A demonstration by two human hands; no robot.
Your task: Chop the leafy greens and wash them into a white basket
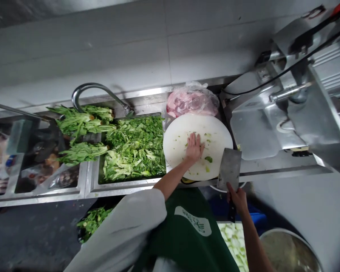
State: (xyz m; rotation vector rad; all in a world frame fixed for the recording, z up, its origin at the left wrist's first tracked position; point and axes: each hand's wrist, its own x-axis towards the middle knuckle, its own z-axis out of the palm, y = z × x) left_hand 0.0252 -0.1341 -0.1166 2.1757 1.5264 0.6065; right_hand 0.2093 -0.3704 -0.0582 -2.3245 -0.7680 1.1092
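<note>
My left hand (194, 148) lies flat, fingers stretched out, on a round white chopping board (175, 130). Scraps of green leaf (208, 159) are scattered over the board around it. In my right hand (238, 200) is a cleaver (229, 169), gripped by its dark handle, its broad blade just off the board's right edge. Left of the board, a sink basin holds chopped greens (136, 147). Whole leafy stalks (85, 151) rest across the divider beside it. Behind the board sits pink raw meat (189, 102) in clear plastic.
A curved faucet (98, 86) arches over the sinks. At the right stands a metal slicing machine (289, 94) with a cable. Below the counter are a tub of pale cut vegetables (234, 241), a large metal pot (291, 251) and a dark container of greens (95, 223). Bagged items fill the left basin (83, 177).
</note>
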